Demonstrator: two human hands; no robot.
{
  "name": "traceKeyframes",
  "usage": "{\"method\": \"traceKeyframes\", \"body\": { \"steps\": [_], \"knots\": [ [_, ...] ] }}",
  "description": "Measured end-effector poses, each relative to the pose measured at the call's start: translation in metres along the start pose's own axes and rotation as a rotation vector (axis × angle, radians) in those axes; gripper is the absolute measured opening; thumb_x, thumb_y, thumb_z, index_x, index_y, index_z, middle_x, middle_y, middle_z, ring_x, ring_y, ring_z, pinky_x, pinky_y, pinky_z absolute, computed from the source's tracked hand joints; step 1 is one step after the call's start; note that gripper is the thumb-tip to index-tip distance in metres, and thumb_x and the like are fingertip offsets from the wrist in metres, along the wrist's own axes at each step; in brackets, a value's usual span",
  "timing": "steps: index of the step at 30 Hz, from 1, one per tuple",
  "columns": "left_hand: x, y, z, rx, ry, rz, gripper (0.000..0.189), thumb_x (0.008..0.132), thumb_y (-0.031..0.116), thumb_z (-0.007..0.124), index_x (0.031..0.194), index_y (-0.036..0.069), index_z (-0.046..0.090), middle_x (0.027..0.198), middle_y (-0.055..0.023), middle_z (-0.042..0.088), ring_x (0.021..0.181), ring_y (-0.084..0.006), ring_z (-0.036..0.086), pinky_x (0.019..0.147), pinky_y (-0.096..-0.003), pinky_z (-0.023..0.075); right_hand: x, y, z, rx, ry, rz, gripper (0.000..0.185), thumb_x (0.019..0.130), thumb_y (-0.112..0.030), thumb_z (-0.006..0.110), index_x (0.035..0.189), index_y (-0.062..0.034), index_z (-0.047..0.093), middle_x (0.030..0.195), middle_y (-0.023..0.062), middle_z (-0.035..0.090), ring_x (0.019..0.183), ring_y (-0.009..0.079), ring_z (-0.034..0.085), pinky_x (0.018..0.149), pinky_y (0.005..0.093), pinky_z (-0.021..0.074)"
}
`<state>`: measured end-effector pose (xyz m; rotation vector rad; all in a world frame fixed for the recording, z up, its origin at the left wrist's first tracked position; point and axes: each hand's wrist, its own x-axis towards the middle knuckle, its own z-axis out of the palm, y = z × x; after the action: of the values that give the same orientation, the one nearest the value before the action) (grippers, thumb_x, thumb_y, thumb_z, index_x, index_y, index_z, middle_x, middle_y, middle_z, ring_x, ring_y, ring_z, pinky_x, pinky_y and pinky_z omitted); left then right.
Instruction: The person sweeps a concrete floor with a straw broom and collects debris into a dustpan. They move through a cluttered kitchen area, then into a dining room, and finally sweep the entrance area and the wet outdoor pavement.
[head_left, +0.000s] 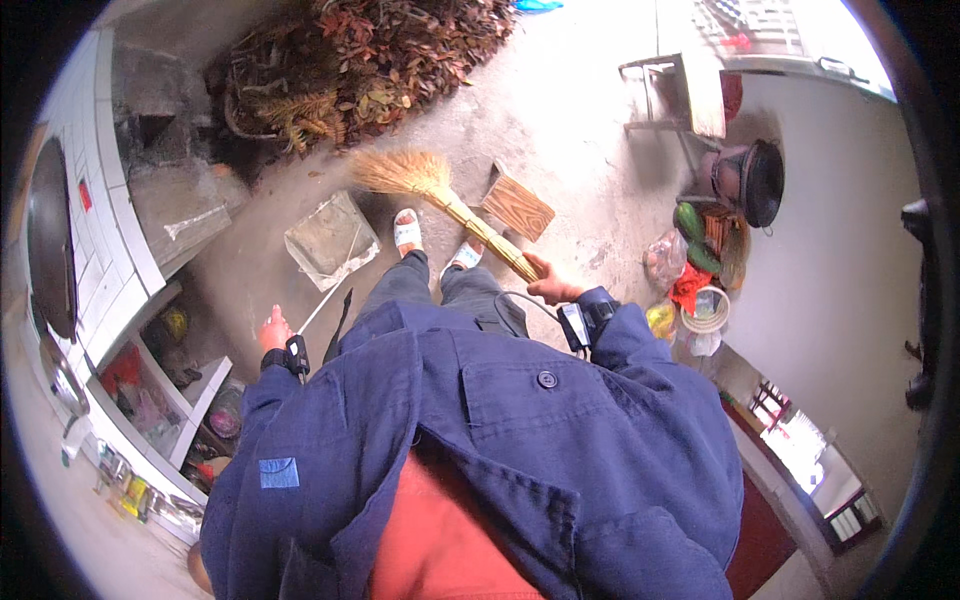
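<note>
My right hand (553, 282) grips the bound handle of a straw broom (469, 217). The broom slants up and left across the front of my feet, and its bristles fan out near the floor. At my left side, my left hand (276, 331) is closed round the upper end of a thin pale handle (319, 306). That handle runs down to a dusty, square dustpan (330, 234) left of my feet. The bristles are apart from the dustpan, above and to its right in the view.
Dry leaves and twigs (375, 67) are heaped ahead. A low wooden stool (519, 208) is just beyond my right foot. White-tiled stove (124, 217) with a wok (52, 240) lines the left. Right are a chair (705, 94), a bucket (761, 184), green gourds (697, 240) and bags (666, 253).
</note>
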<state>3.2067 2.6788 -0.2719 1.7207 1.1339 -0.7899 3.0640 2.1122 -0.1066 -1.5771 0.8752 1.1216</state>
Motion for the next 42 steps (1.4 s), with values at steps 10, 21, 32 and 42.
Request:
{"method": "traceKeyframes", "body": {
  "steps": [10, 21, 32, 42],
  "knots": [
    [0.026, 0.038, 0.028, 0.098, -0.095, 0.085, 0.040, 0.085, 0.038, 0.054, 0.061, 0.009, 0.041, 0.047, -0.0006, 0.037, 0.035, -0.0128, 0.035, 0.034, -0.0285, 0.0330, -0.039, -0.021, 0.014, 0.015, 0.135, -0.025, 0.067, 0.070, -0.011, 0.062, 0.131, -0.0058, 0.035, 0.096, 0.0106, 0.059, 0.056, 0.0140, 0.054, 0.049, 0.0272, 0.0443],
    [0.023, 0.039, 0.043, 0.042, -0.140, 0.064, 0.038, 0.086, 0.038, 0.054, 0.063, 0.010, 0.041, 0.047, -0.0004, 0.037, 0.035, -0.0127, 0.036, 0.036, -0.0284, 0.0356, -0.039, -0.005, 0.021, -0.033, 0.189, -0.067, 0.068, 0.068, -0.012, 0.066, 0.130, -0.0057, 0.038, 0.100, 0.0122, 0.060, 0.084, 0.0191, 0.058, 0.070, 0.0273, 0.0480],
    [-0.013, 0.028, 0.031, -0.068, 0.000, 0.120, 0.038, 0.086, 0.040, 0.054, 0.065, 0.011, 0.040, 0.046, 0.0006, 0.033, 0.035, -0.0125, 0.034, 0.037, -0.0289, 0.0364, -0.049, 0.022, -0.003, 0.481, 0.168, 0.004, 0.034, 0.074, -0.011, 0.058, 0.106, -0.0125, 0.047, 0.062, 0.0016, 0.048, 0.043, 0.0098, 0.046, 0.036, 0.0239, 0.0390],
    [-0.041, 0.048, 0.048, -0.100, -0.020, 0.106, 0.038, 0.085, 0.041, 0.056, 0.065, 0.012, 0.040, 0.046, 0.0019, 0.033, 0.035, -0.0117, 0.032, 0.037, -0.0283, 0.0342, 0.024, 0.051, -0.047, 1.539, 0.010, 0.236, 0.015, 0.082, -0.017, 0.056, 0.076, -0.0063, 0.047, 0.061, 0.0051, 0.051, 0.050, 0.0132, 0.053, 0.041, 0.0226, 0.0471]
  ]
}}
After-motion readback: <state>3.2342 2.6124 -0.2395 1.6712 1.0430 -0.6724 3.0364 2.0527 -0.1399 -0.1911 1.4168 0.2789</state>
